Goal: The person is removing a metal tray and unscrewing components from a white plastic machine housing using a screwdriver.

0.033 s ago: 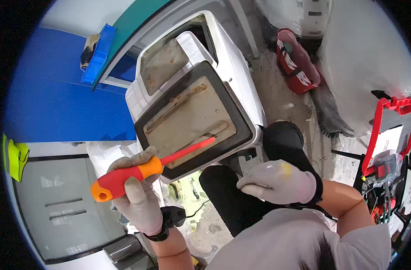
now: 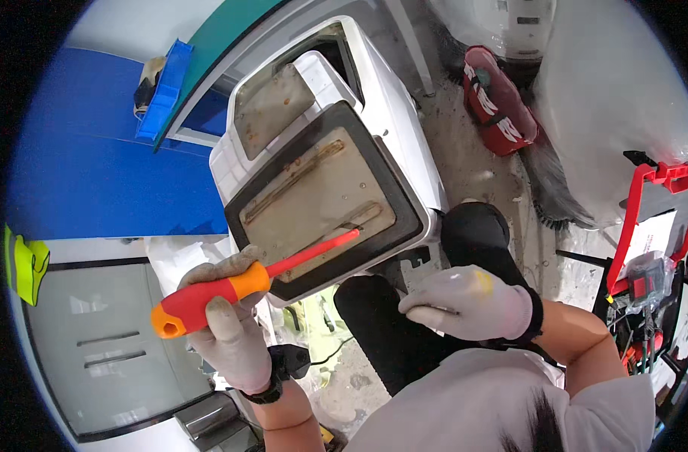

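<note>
In my left hand, gloved in white, is a large red and orange screwdriver. Its red shaft points right and away from me, across the lower part of a stained beige panel with a dark rubber border. Whether the tip touches that panel I cannot tell. The panel belongs to an open white boxy appliance, with a stained window behind it. My right hand, also gloved, rests by my thigh with its fingers pressed together; anything between them is hidden.
A red tool bag lies on the floor at the far right, near plastic-wrapped equipment. A red-framed stand and tools are at the right edge. Grey cabinet doors stand left, beneath a blue surface with a blue bin.
</note>
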`<state>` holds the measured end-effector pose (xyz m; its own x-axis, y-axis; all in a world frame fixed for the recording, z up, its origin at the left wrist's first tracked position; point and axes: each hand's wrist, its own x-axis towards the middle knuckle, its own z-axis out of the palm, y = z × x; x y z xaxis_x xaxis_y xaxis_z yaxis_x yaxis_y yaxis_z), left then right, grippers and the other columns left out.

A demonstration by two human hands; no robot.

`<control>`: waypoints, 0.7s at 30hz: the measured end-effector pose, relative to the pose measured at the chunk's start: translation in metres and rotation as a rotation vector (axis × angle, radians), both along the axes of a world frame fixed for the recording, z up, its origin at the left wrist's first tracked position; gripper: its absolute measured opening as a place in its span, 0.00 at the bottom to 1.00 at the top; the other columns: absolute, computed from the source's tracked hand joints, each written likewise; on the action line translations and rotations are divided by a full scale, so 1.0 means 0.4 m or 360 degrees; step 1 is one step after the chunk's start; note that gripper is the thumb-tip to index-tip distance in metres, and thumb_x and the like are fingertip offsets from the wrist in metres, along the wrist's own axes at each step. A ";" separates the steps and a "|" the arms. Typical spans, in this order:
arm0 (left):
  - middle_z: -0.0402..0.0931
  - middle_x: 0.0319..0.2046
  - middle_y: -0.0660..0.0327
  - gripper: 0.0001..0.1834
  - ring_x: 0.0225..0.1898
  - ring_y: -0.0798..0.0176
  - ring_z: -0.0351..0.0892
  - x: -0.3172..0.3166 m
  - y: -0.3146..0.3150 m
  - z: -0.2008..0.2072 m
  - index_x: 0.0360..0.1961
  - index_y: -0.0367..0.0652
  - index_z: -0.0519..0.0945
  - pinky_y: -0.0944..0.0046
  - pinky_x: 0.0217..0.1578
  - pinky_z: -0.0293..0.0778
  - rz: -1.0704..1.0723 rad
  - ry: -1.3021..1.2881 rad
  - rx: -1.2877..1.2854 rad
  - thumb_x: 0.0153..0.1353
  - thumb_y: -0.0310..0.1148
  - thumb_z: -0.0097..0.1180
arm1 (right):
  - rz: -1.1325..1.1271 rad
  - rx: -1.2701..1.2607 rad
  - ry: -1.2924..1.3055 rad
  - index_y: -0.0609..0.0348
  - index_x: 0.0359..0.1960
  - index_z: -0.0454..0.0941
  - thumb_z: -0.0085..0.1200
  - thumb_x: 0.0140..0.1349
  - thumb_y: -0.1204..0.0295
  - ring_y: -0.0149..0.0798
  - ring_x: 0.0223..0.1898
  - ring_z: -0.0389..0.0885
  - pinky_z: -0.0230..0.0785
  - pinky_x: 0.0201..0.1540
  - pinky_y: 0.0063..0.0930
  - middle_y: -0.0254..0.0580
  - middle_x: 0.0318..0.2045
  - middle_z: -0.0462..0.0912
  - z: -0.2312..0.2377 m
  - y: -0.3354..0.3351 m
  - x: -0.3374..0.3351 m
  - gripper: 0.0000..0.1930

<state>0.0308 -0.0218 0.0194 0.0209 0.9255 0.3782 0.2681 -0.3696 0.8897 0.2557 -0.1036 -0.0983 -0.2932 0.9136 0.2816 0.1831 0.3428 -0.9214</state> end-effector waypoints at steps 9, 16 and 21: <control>0.78 0.39 0.47 0.29 0.45 0.47 0.80 0.007 0.027 0.025 0.50 0.37 0.68 0.57 0.37 0.82 -0.0120 0.0091 -0.0018 0.57 0.48 0.59 | -0.0155 0.0086 0.0116 0.58 0.32 0.81 0.57 0.58 0.69 0.48 0.30 0.81 0.74 0.34 0.37 0.46 0.27 0.81 -0.035 0.028 0.037 0.06; 0.77 0.41 0.47 0.28 0.47 0.44 0.78 -0.011 0.067 0.056 0.51 0.38 0.67 0.47 0.48 0.76 -0.0418 0.0225 -0.0083 0.58 0.45 0.60 | -0.0234 0.0041 0.0185 0.59 0.32 0.80 0.57 0.58 0.69 0.48 0.31 0.81 0.74 0.33 0.37 0.47 0.28 0.81 -0.055 0.032 0.066 0.06; 0.77 0.38 0.49 0.21 0.46 0.43 0.77 -0.050 0.107 0.049 0.47 0.40 0.64 0.40 0.52 0.69 -0.0777 0.0110 -0.0127 0.57 0.35 0.57 | -0.0218 -0.0083 0.0175 0.60 0.34 0.80 0.57 0.59 0.69 0.50 0.33 0.80 0.74 0.35 0.37 0.48 0.30 0.81 -0.059 0.034 0.085 0.07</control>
<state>0.0106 0.0211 0.0389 0.4815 0.8273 0.2893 0.1398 -0.3984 0.9065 0.2896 -0.0898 -0.1219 -0.1350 0.9572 0.2560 0.1219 0.2725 -0.9544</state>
